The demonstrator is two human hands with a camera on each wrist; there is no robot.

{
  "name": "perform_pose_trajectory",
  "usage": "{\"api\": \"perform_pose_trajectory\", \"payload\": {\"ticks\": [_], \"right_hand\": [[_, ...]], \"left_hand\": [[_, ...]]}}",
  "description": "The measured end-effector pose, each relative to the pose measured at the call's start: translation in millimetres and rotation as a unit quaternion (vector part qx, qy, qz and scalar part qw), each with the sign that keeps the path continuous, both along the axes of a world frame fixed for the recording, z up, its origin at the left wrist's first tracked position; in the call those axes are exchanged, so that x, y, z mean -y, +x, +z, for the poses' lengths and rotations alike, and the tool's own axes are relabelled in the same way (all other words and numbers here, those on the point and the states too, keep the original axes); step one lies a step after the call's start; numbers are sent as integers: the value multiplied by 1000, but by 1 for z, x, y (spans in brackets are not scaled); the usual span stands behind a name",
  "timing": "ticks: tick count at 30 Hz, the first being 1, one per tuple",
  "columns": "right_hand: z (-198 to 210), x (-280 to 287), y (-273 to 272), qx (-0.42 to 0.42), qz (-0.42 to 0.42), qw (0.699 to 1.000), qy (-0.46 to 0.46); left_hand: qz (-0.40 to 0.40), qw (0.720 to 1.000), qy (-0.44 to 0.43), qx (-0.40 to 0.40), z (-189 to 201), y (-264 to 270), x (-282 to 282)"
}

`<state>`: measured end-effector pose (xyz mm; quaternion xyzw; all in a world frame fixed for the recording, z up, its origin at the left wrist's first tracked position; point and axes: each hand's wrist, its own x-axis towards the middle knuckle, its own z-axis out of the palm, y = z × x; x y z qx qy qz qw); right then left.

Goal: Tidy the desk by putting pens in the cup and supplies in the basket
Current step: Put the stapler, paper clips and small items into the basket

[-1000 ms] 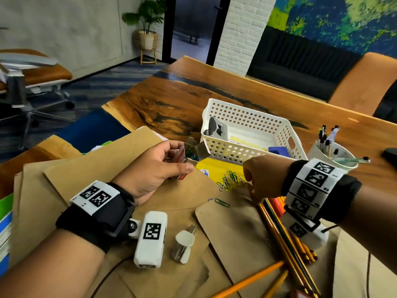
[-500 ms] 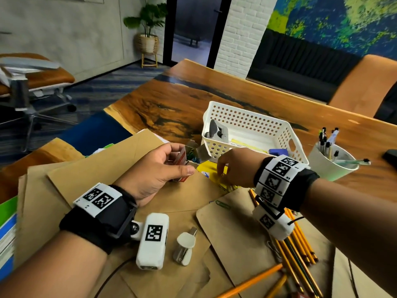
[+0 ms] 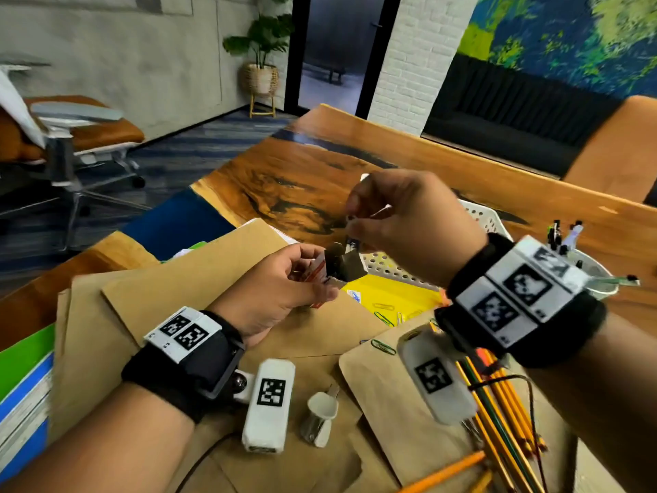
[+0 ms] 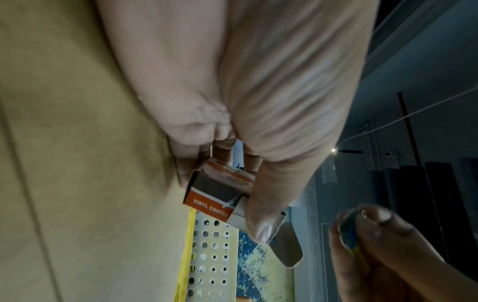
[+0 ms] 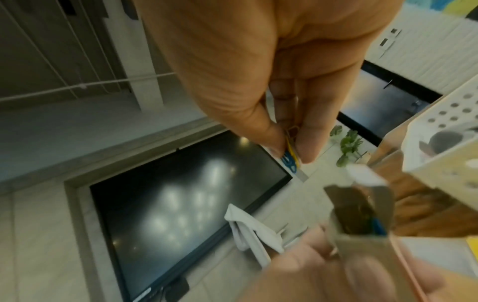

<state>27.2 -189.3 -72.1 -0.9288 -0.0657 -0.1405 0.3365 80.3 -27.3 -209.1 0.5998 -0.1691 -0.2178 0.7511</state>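
Note:
My left hand [image 3: 284, 290] grips a small orange-and-white paper clip box [image 3: 318, 274] with its flaps open, over the brown envelopes; the box [image 4: 220, 196] reads "VINYL COATED". Just above the box mouth [image 5: 359, 216], my right hand [image 3: 398, 222] pinches a few coloured paper clips [image 5: 291, 160] between thumb and fingers. Behind my hands stands the white perforated basket [image 3: 480, 215], mostly hidden. The white cup [image 3: 597, 275] with pens stands at the far right. Loose paper clips [image 3: 385, 316] lie on a yellow pad [image 3: 391, 297].
Brown envelopes [image 3: 177, 304] cover the near desk. Several pencils [image 3: 497, 414] lie at the lower right, and a small white stapler-like tool [image 3: 320, 414] lies between my wrists. Coloured folders [image 3: 21, 378] are at the left edge. An office chair [image 3: 71, 144] stands off the desk's left side.
My right hand reached the loose clips on the yellow pad, pinched some and rose up and left to above the box. My left hand kept holding the box.

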Motion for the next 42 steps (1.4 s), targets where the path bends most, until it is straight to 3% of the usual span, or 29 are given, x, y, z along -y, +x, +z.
{"api": "perform_pose_trajectory", "payload": {"ticks": [5, 22, 27, 29, 31, 32, 34, 37, 42], "right_hand": [[-33, -14, 13, -13, -35, 997, -74], [-35, -10, 10, -89, -86, 992, -27], [-23, -7, 8, -100, -87, 987, 87], [-21, 5, 8, -48, -97, 993, 43], [-26, 23, 6, -17, -115, 992, -53], [-30, 33, 4, -45, -120, 985, -114], [-42, 50, -4, -180, -112, 949, -235], [-58, 67, -13, -293, -92, 891, -334], [-62, 62, -11, -316, -44, 893, -317]], "left_hand": [[-4, 1000, -9, 5, 2, -1, 0], [7, 1000, 4, -2, 2, -1, 0], [4, 1000, 1, 1, 2, -1, -1], [5, 999, -25, -23, 2, 0, -2], [13, 991, -105, -85, 5, 3, -5], [22, 985, -136, -105, 6, 5, -7], [30, 982, -153, -106, 7, 7, -9], [21, 993, -98, -70, 6, 3, -6], [12, 1000, 1, -1, 3, -1, -3]]}}
